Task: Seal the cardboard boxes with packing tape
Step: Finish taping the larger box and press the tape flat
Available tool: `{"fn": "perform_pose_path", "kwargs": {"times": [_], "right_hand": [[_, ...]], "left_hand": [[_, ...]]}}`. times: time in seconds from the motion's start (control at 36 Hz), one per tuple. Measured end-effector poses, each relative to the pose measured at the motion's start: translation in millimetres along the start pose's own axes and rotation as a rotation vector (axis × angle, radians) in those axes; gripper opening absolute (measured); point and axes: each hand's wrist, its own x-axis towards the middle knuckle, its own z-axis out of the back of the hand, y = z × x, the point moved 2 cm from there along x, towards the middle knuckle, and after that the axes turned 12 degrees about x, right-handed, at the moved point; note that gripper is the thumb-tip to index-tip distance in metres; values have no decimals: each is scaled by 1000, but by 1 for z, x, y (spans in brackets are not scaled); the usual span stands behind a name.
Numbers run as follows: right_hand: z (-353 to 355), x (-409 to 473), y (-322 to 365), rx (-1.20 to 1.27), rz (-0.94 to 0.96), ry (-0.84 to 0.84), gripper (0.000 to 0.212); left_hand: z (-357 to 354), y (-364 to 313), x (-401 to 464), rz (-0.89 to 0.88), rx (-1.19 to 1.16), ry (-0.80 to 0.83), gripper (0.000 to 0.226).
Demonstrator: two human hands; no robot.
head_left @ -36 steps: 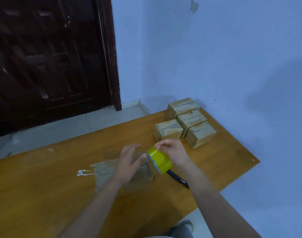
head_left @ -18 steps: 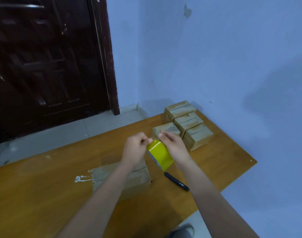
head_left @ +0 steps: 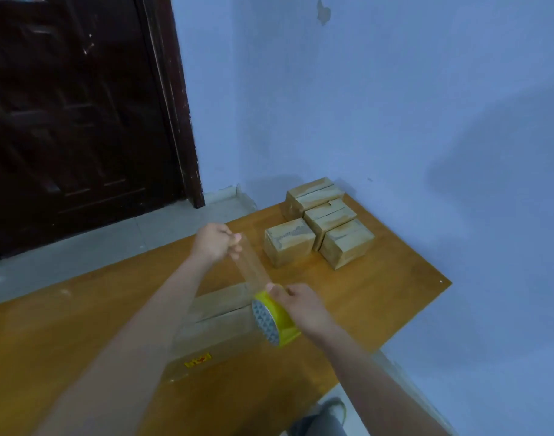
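Observation:
My right hand [head_left: 304, 306] grips a yellow roll of packing tape [head_left: 274, 319] above a cardboard box [head_left: 216, 313] that lies on the wooden table [head_left: 379, 294]. My left hand [head_left: 214, 242] pinches the free end of the clear tape strip [head_left: 249, 264], which stretches taut between the two hands over the box. The box's top flaps meet in a seam, and a yellow label shows on its near side. My left forearm hides the box's left part.
Several small taped cardboard boxes [head_left: 319, 221] stand grouped at the table's far right by the blue wall. A dark wooden door [head_left: 80, 114] is at the left. The table's right edge runs close to the wall.
My hands have drawn apart: the left moved up and away with the tape end, the right came down and nearer with the roll, pulling out a length of tape.

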Motion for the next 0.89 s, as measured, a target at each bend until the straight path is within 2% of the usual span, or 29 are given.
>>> {"fn": "perform_pose_path", "kwargs": {"times": [0.06, 0.11, 0.17, 0.28, 0.44, 0.53, 0.67, 0.89], "right_hand": [[-2, -2, -12, 17, -79, -8, 45], [0, -7, -15, -10, -51, 2, 45], [0, -14, -19, 35, -21, 57, 37], [-2, -28, -34, 178, -88, 168, 19], [-16, -29, -55, 258, -164, 119, 25], [-23, -26, -59, 272, -170, 61, 22], [-27, -24, -61, 324, -188, 31, 24], [-34, -20, -65, 257, -197, 22, 25]], "left_hand": [[-7, 2, -1, -64, 131, -12, 29], [-15, 9, -1, -87, 198, -20, 32], [-21, 20, 3, -86, 217, -18, 33], [-30, 30, 2, -97, 324, 1, 35], [-50, 46, -5, -73, 481, -21, 26], [-58, 57, -6, -79, 447, -76, 24], [-65, 69, 0, -47, 238, -104, 24], [-66, 77, 10, -73, 157, -76, 25]]}}
